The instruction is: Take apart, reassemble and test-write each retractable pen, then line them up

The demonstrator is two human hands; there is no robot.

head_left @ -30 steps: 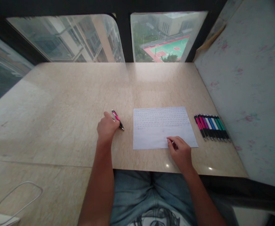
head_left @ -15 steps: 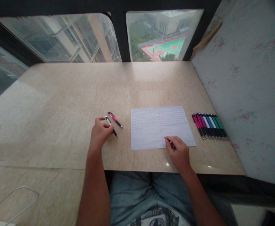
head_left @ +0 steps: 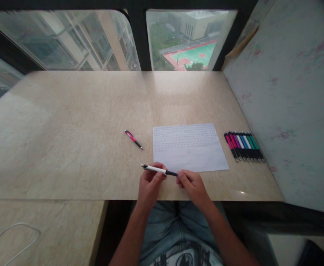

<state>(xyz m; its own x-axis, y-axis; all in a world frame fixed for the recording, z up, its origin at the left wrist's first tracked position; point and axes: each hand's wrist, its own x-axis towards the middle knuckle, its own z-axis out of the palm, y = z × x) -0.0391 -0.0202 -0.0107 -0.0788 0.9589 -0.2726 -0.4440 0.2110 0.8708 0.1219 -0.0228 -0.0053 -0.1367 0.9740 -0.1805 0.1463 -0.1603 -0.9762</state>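
A white-and-black pen (head_left: 154, 169) is held level between my two hands, near the front edge of the counter. My left hand (head_left: 151, 181) is closed, pinching its white barrel between thumb and fingers. At the other end, my right hand (head_left: 191, 183) has its fingers closed round the black tip end. The sheet of paper (head_left: 189, 159), with rows of handwriting on its upper part, lies just beyond the hands. To the left of the paper rests a pink-and-black pen (head_left: 133, 139), touched by neither hand.
A row of several pens (head_left: 244, 146) in pink, purple, white, blue and green lies right of the paper, beside the flowered wall (head_left: 294, 111). A white cable (head_left: 26, 225) loops on the lower left surface. Windows (head_left: 189, 40) stand at the back of the counter.
My left hand has carried the white-and-black pen right from beside the pink pen to the paper's near edge. My right hand has moved left and taken hold of its tip end.
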